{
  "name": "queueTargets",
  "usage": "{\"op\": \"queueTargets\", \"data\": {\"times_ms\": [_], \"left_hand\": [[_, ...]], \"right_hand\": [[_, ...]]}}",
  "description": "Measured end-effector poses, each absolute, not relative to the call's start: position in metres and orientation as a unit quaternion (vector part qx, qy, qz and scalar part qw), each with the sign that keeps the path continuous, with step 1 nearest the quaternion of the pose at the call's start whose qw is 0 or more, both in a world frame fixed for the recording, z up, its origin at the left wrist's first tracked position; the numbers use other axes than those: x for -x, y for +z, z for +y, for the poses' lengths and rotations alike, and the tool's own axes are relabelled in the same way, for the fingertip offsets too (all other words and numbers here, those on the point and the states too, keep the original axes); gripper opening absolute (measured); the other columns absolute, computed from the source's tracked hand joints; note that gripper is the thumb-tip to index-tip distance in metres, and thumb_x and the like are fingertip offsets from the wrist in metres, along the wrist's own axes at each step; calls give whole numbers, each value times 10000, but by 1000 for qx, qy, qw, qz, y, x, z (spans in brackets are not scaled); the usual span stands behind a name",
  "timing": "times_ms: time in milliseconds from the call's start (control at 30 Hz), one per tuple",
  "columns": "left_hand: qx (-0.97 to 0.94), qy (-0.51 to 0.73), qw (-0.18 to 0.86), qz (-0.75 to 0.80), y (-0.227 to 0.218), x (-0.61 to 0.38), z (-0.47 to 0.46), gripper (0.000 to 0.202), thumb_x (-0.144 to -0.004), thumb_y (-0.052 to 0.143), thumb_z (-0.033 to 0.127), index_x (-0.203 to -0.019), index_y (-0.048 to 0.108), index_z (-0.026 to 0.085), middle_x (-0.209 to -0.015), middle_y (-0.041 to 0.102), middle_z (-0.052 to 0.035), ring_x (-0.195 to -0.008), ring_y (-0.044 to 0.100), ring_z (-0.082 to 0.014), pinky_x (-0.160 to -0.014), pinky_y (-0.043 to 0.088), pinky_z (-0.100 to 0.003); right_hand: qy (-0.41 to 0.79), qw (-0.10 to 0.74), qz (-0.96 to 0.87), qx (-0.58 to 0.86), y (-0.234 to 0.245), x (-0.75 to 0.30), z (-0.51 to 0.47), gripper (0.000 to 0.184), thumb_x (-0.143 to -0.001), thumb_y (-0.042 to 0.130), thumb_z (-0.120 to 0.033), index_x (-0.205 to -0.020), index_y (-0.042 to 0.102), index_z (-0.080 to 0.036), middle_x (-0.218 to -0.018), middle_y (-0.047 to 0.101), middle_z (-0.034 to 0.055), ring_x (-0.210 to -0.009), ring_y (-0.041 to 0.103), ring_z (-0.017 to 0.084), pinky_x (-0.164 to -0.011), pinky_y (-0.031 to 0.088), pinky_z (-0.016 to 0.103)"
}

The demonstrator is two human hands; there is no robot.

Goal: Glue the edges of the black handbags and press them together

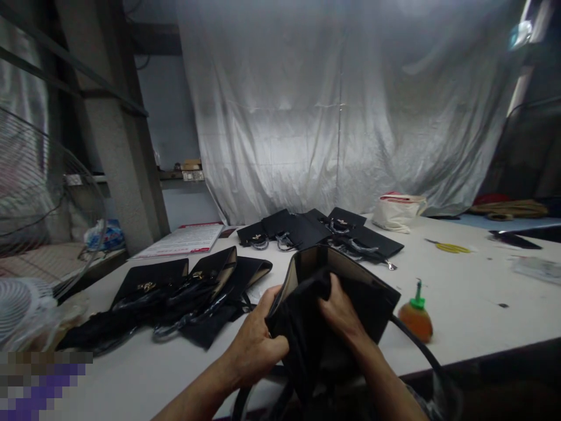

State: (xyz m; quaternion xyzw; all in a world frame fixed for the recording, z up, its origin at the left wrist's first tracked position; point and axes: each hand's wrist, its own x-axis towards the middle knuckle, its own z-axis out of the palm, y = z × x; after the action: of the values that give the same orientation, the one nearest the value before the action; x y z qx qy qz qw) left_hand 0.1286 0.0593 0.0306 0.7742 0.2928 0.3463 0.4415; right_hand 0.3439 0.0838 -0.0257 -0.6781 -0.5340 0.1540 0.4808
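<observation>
A black handbag [368,292] with a beige lining is held up before me, its mouth open toward me. My left hand [258,339] grips its left edge, thumb on the near side and fingers behind the rim. My right hand [344,310] reaches over the near side, closed on black cloth at the bag's mouth; its fingertips are partly hidden. A dark strap [421,342] hangs from the bag on the right. To the left lie several black handbags [151,275] with gold clasps and plastic-wrapped handles.
More black bags [309,231] lie flat at the table's back. On the right are an orange bottle [415,320] with a green nozzle, yellow-handled scissors [452,248], a white cloth bag [398,211] and a dark phone-like object [517,239]. A fan [20,304] stands left.
</observation>
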Motion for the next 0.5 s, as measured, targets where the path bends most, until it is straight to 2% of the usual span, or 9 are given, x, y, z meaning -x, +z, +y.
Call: {"op": "queueTargets", "data": {"times_ms": [67, 100, 167, 267, 333, 367, 433, 500], "left_hand": [[-775, 339, 448, 290, 29, -126, 57, 738, -649, 507, 21, -1343, 377, 236, -813, 555, 54, -673, 480, -85, -597, 366, -187], [-773, 339, 452, 290, 29, -124, 56, 737, -646, 505, 17, -1338, 382, 241, -812, 548, 55, -667, 468, -81, -590, 357, -184], [-761, 342, 471, 287, 27, -121, 56, 741, -643, 499, 15, -1336, 374, 245, -800, 529, 58, -653, 444, -75, -569, 336, -180], [-734, 348, 511, 282, 25, -118, 58, 747, -650, 492, 30, -1350, 334, 233, -749, 477, 67, -620, 407, -69, -539, 309, -178], [-728, 348, 520, 281, 25, -117, 60, 745, -654, 495, 37, -1353, 320, 225, -734, 466, 69, -618, 407, -70, -542, 314, -180], [-729, 346, 519, 282, 25, -117, 60, 740, -657, 495, 36, -1351, 322, 226, -740, 474, 67, -627, 416, -72, -554, 326, -182], [-736, 343, 513, 280, 24, -116, 61, 725, -663, 494, 29, -1342, 339, 231, -763, 495, 61, -650, 433, -73, -579, 344, -183], [-736, 349, 509, 278, 24, -116, 61, 710, -667, 492, 21, -1331, 361, 232, -774, 497, 58, -666, 436, -73, -591, 350, -182]], "right_hand": [[148, 506, -534, 661, -21, -347, 98, 888, -726, 632, -451, -1438, 227, -108, -1379, 462, 203, -1268, 465, 283, -1005, 391, 371], [151, 513, -536, 653, -19, -347, 100, 909, -718, 639, -471, -1441, 220, -113, -1373, 468, 198, -1261, 470, 282, -1003, 393, 375], [151, 523, -523, 656, -17, -347, 97, 800, -731, 624, -514, -1376, 337, -138, -1241, 578, 163, -1147, 558, 284, -950, 428, 377], [150, 515, -524, 662, -14, -351, 87, 517, -764, 566, -584, -1066, 562, -164, -964, 675, 94, -929, 632, 282, -848, 464, 370], [184, 516, -559, 623, -12, -357, 87, 439, -786, 547, -561, -997, 592, -179, -983, 679, 77, -966, 622, 273, -866, 459, 351], [199, 524, -569, 601, -12, -359, 88, 438, -784, 562, -538, -1045, 589, -189, -1065, 668, 76, -1044, 600, 270, -908, 445, 342], [197, 541, -569, 587, -13, -363, 93, 564, -743, 631, -491, -1217, 512, -209, -1260, 591, 81, -1208, 512, 258, -1008, 390, 339], [166, 518, -561, 624, -15, -364, 97, 684, -727, 663, -459, -1306, 414, -193, -1306, 553, 110, -1229, 503, 251, -1033, 375, 348]]}}
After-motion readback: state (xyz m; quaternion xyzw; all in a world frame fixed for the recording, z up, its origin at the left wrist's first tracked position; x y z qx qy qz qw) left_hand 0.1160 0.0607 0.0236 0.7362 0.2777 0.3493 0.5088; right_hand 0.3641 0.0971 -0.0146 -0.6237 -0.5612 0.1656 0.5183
